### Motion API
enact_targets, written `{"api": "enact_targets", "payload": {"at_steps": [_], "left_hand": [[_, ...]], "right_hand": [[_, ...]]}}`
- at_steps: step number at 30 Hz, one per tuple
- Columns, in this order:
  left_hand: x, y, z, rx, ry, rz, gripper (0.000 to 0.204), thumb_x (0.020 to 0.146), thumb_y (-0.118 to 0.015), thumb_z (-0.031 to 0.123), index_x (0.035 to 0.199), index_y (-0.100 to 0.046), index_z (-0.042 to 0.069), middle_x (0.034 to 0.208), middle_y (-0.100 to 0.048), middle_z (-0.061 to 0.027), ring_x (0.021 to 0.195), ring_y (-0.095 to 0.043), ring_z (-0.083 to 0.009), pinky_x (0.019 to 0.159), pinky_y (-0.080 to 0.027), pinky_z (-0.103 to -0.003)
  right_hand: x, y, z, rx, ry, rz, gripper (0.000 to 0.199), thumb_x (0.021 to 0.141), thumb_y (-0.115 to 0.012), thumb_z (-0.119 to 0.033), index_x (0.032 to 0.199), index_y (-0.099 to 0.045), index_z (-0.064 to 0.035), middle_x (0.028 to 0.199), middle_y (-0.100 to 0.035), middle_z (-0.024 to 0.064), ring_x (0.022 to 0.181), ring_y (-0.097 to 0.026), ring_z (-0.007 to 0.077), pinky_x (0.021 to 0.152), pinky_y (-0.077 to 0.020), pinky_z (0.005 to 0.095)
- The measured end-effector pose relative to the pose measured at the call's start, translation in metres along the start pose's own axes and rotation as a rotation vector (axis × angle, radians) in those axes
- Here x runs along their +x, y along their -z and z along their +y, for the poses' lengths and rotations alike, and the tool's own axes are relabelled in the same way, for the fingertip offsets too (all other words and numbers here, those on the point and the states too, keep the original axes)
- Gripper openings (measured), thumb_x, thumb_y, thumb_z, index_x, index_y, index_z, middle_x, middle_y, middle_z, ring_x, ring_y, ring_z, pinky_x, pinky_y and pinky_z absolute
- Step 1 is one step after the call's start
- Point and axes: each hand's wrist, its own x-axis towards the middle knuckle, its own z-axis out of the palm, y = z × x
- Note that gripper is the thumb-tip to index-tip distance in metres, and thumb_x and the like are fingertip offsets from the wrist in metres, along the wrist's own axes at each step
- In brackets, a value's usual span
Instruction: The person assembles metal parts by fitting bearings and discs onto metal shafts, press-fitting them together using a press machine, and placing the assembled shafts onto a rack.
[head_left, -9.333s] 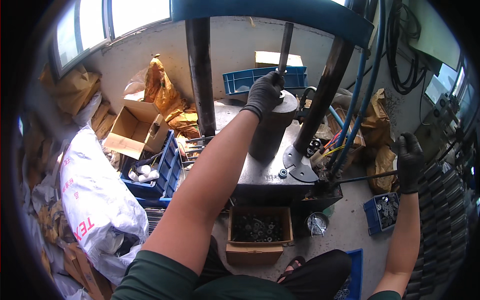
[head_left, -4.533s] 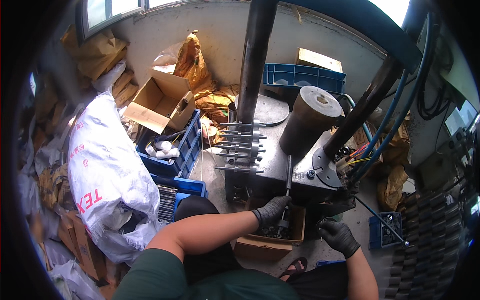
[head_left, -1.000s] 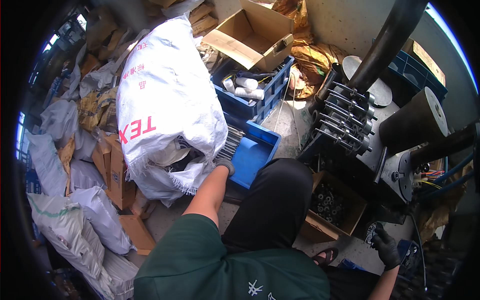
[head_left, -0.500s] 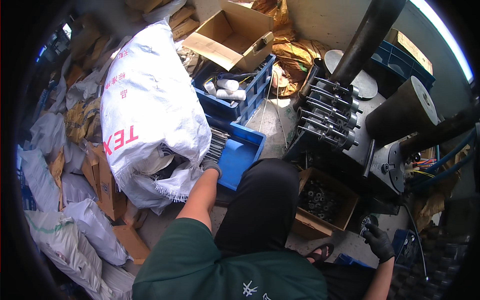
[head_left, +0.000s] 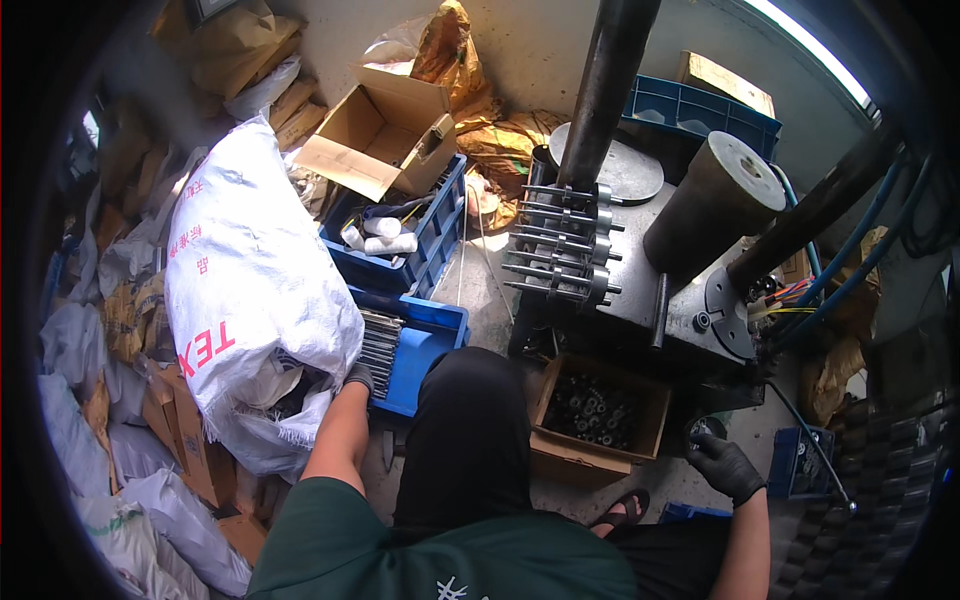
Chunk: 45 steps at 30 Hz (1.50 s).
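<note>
My left hand (head_left: 360, 378), in a grey glove, reaches to the near left edge of a blue bin (head_left: 428, 357). Long thin metal rods (head_left: 378, 340) lie side by side in that bin. The sack and my wrist hide most of these fingers, so I cannot tell whether they hold a rod. My right hand (head_left: 730, 470), in a dark glove, is closed on a round dark metal part (head_left: 707, 428) low at the right. Several flanged metal pieces with rods (head_left: 570, 245) stand in a row on the edge of the machine table (head_left: 640, 285).
A large white woven sack (head_left: 255, 290) bulges beside my left arm. Ring-shaped parts fill a cardboard box (head_left: 640, 440) right of my knee. White rolls lie in another blue crate (head_left: 440, 245) under an open carton (head_left: 370, 150). A thick metal cylinder (head_left: 700, 215) stands on the machine.
The view has turned, shifting the scene leftward. My right hand has moved a little away from me, with the round part in it. My left hand stays at the rod bin.
</note>
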Motion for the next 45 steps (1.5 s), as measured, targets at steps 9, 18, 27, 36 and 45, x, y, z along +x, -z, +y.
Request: {"api": "enact_targets", "payload": {"at_steps": [9,18,27,36,45], "left_hand": [[-0.043,-0.001,-0.009,-0.177,-0.175,0.414,0.035,0.091,-0.063,0.016,0.122,-0.071,0.004,0.13,-0.065,-0.03,0.123,-0.064,-0.0446,0.109,-0.049,-0.049],[-0.178,0.168,0.097,-0.822,-0.782,0.512,0.031,0.079,-0.073,0.003,0.11,-0.069,0.002,0.097,-0.072,-0.0142,0.092,-0.07,-0.0243,0.084,-0.056,-0.037],[-0.405,0.335,0.203,-1.683,-1.403,0.167,0.033,0.085,-0.072,0.005,0.117,-0.066,0.002,0.089,-0.064,-0.0042,0.072,-0.062,-0.0121,0.064,-0.05,-0.025],[-0.4,0.309,0.335,-1.911,-1.453,-1.23,0.056,0.093,-0.064,0.005,0.146,-0.049,0.0,0.12,-0.065,-0.0128,0.104,-0.066,-0.0225,0.086,-0.059,-0.032],[-0.434,0.295,0.341,-1.65,-1.354,-1.001,0.074,0.084,-0.068,0.009,0.154,-0.043,0.008,0.117,-0.069,-0.0164,0.093,-0.07,-0.0201,0.081,-0.063,-0.035]], "right_hand": [[-0.009,0.002,-0.015,-0.086,0.187,-0.016,0.048,0.096,-0.067,-0.037,0.13,-0.067,-0.0032,0.121,-0.072,0.0234,0.115,-0.068,0.0385,0.099,-0.0537,0.0437],[-0.013,0.004,-0.003,-0.167,0.257,-0.032,0.055,0.097,-0.064,-0.042,0.133,-0.064,-0.0007,0.122,-0.07,0.0248,0.114,-0.067,0.0401,0.099,-0.0532,0.0458],[-0.011,-0.004,0.008,-0.202,0.274,-0.057,0.057,0.097,-0.062,-0.044,0.137,-0.061,-0.0032,0.121,-0.07,0.0266,0.114,-0.067,0.0414,0.1,-0.0529,0.0471],[0.013,-0.029,0.007,-0.146,0.203,-0.187,0.054,0.099,-0.059,-0.045,0.134,-0.065,-0.0045,0.124,-0.07,0.0254,0.117,-0.066,0.0412,0.101,-0.0524,0.048],[0.112,-0.085,-0.005,-0.7,0.199,-0.499,0.048,0.092,-0.061,-0.04,0.126,-0.069,-0.0068,0.114,-0.074,0.0224,0.108,-0.071,0.0404,0.098,-0.0536,0.0505]]}}
